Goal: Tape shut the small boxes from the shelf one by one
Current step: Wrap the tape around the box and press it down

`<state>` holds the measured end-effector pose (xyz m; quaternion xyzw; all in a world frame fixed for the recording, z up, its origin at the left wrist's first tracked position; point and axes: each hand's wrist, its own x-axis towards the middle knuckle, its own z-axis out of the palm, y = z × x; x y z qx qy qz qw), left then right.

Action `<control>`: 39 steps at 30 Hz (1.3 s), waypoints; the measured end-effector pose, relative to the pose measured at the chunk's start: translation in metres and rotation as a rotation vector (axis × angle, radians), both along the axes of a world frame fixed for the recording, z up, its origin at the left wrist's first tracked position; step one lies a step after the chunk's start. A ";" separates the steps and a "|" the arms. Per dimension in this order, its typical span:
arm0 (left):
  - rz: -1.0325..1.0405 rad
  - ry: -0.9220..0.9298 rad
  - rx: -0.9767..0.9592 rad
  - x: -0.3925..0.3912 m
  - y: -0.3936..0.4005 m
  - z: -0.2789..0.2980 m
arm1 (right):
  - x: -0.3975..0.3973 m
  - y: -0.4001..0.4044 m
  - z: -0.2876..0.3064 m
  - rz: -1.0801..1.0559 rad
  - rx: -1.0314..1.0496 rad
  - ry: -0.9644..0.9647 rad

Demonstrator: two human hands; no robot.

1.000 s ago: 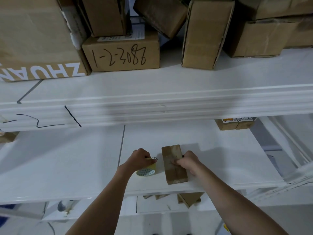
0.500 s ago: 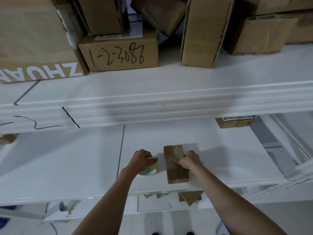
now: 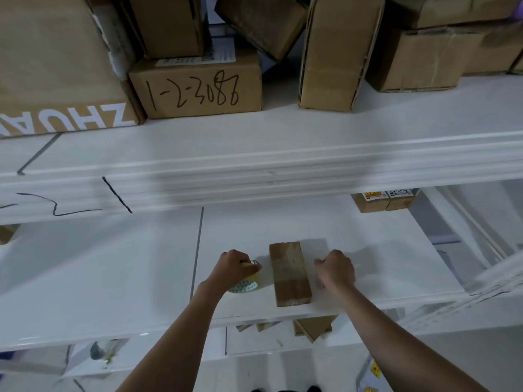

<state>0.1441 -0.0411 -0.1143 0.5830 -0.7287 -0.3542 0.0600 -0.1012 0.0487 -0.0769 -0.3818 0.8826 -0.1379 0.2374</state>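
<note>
Two hands are flanking the small brown cardboard box (image 3: 290,274) at lower centre, its long axis running away from the viewer; the left hand (image 3: 233,267) is gripping the yellow tape roll (image 3: 249,280), the right hand (image 3: 336,268) is curled empty, just beside.

A single head camera looks forward and down at white shelving from close in front. The upper shelf (image 3: 283,128) and its cartons fill the top half of the view; the lower shelf (image 3: 99,278) fills the middle, its front edge running across below centre. Both forearms reach in from the bottom edge, and floor shows beneath. The wide lens bends the edges.
</note>
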 end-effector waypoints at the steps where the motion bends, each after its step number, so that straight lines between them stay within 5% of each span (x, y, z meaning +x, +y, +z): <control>1: 0.000 -0.001 0.000 0.000 0.000 -0.001 | -0.005 0.005 0.000 -0.019 0.029 0.049; 14: 0.021 0.007 0.000 -0.002 0.001 0.004 | -0.010 0.008 -0.018 -0.091 0.127 -0.028; 18: 0.020 0.002 0.008 -0.001 0.002 0.005 | -0.008 0.004 -0.021 -0.158 0.014 -0.069; 22: 0.027 0.006 0.008 -0.002 0.003 0.005 | 0.007 -0.007 -0.005 -0.208 -0.371 -0.099; 28: 0.043 0.013 -0.013 -0.004 0.004 0.005 | 0.076 -0.012 0.008 0.088 -0.677 -0.228; 39: 0.030 0.037 -0.016 0.000 0.003 0.003 | 0.072 0.003 -0.035 0.369 -0.502 -0.289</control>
